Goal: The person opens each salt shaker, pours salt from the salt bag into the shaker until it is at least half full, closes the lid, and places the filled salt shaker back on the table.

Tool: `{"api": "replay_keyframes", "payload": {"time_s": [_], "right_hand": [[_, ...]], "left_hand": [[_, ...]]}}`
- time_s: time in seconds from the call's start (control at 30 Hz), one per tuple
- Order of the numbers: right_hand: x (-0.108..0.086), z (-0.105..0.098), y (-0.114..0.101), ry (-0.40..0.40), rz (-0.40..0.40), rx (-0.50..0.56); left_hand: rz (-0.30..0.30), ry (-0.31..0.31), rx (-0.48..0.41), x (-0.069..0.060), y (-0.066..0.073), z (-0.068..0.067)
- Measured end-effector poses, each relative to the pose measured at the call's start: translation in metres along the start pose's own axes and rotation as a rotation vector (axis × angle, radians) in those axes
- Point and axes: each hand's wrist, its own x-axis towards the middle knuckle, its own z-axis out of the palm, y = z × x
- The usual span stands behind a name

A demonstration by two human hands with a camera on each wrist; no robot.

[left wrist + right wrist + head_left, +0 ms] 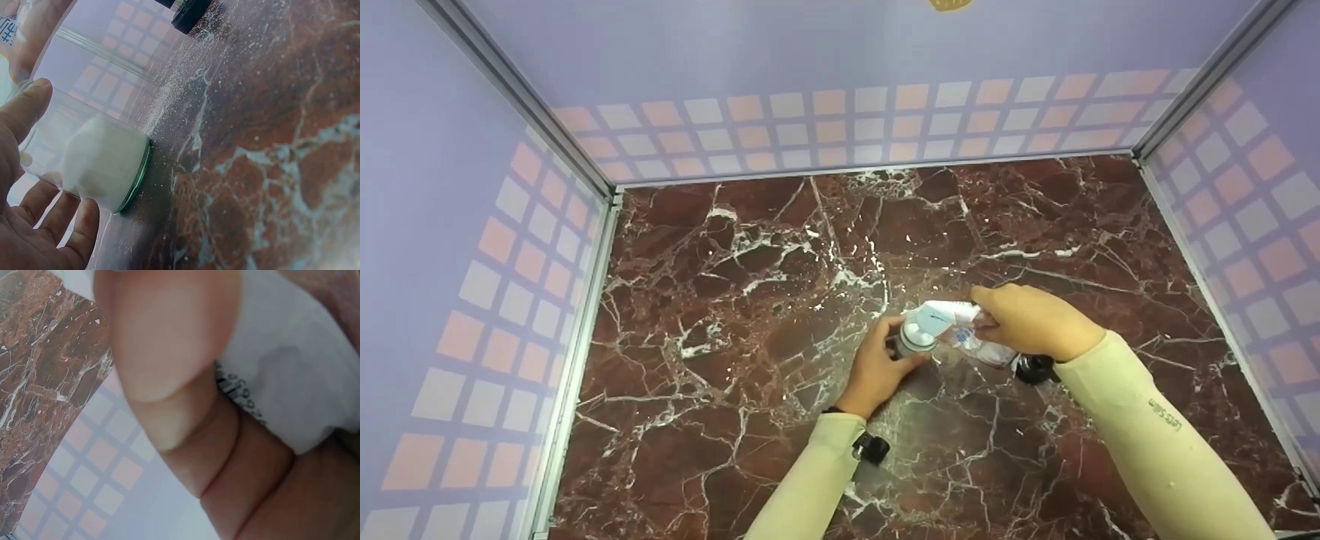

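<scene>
A clear glass jar (916,343) stands on the marble-patterned surface, gripped round its side by my left hand (877,369). In the left wrist view, white contents fill the lower part of the jar (107,163), with the thumb on one side and fingers on the other. My right hand (1035,321) holds a white and clear plastic packet (949,318), tilted with one end over the jar's mouth. Up close in the right wrist view, the fingers of the right hand (174,399) pinch the packet (292,365), which bears a printed barcode and digits. The packet hides part of the jar's opening.
Fine white grains (169,98) lie scattered on the dark red marble surface (720,420) beside the jar. Lilac walls with pink and white squares (830,126) enclose the back and both sides. Black wrist cameras (874,448) sit on both wrists.
</scene>
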Motion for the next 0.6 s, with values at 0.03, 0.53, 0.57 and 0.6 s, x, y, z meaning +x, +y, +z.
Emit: {"api": "replay_keyframes", "payload": {"time_s": [0.03, 0.53, 0.57, 0.6], "right_hand": [[-0.0004, -0.0004, -0.0001, -0.003, 0.004, -0.002], [-0.0037, -0.0013, -0.0001, 0.027, -0.011, 0.000], [-0.0040, -0.0014, -0.0002, 0.028, -0.011, -0.002], [-0.0045, -0.0015, 0.0000, 0.027, -0.008, -0.004]], "left_hand": [[-0.002, -0.002, -0.002, -0.0001, 0.0000, 0.0000], [0.005, -0.002, -0.016, 0.0003, 0.0002, 0.0006], [0.005, -0.001, -0.019, 0.0004, 0.0001, 0.0007], [0.005, -0.001, -0.025, 0.0005, 0.0001, 0.0013]]}}
